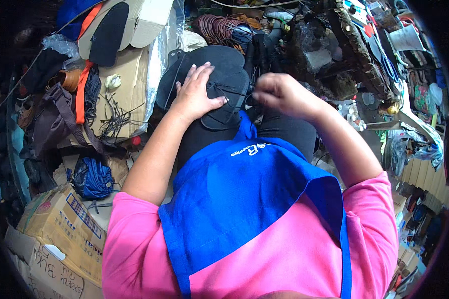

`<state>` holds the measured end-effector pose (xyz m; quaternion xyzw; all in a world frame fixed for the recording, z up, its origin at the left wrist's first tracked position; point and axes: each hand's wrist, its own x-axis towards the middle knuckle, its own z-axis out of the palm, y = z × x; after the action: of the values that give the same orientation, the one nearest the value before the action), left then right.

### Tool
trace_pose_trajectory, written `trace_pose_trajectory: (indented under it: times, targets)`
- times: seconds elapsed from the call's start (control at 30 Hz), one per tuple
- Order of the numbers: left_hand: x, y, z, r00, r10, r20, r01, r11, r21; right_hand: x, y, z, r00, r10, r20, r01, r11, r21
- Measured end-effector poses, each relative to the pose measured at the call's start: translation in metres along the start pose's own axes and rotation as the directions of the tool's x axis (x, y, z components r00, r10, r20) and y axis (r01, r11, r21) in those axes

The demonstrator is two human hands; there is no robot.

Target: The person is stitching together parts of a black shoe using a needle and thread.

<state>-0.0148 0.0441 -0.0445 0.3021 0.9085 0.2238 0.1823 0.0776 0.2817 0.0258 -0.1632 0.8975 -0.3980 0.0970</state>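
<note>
Resting on the black flat piece (223,61), my left hand (194,94) is spread, thumb apart from the other fingers, its palm down and closed around nothing. My right hand (283,94) is just beside the piece's right edge with its fingers curled in; I cannot tell whether they pinch anything. The piece lies over my dark trousers (289,130), beyond my blue apron (224,194), and thin dark strands (233,90) run across it. Off to my left are an orange strap (82,94), a blue bundle (92,178) and a cardboard box (67,234).
</note>
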Motion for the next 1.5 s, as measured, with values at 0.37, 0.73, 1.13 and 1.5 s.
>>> trace_pose_trajectory:
  times: [0.37, 0.73, 1.13, 1.5]
  targets:
    - [0.001, -0.002, 0.004, 0.999, 0.032, 0.022, -0.033, 0.999, 0.008, 0.037, -0.004, 0.051, 0.879, 0.445, -0.171, 0.027, 0.311, 0.950]
    - [0.002, -0.007, -0.001, 0.999, -0.007, 0.043, 0.007, 1.000, 0.004, -0.063, -0.019, -0.047, 0.739, 0.581, -0.342, 0.166, 0.335, 0.927]
    - [0.002, -0.003, -0.001, 0.999, -0.018, 0.049, 0.016, 0.999, 0.029, -0.158, -0.021, -0.084, 0.661, 0.620, -0.423, 0.316, 0.282, 0.906]
    - [-0.019, 0.002, 0.006, 0.879, 0.314, -0.358, -0.278, 0.949, 0.148, -0.249, 0.082, -0.031, 0.313, 0.878, -0.361, -0.937, 0.347, 0.030]
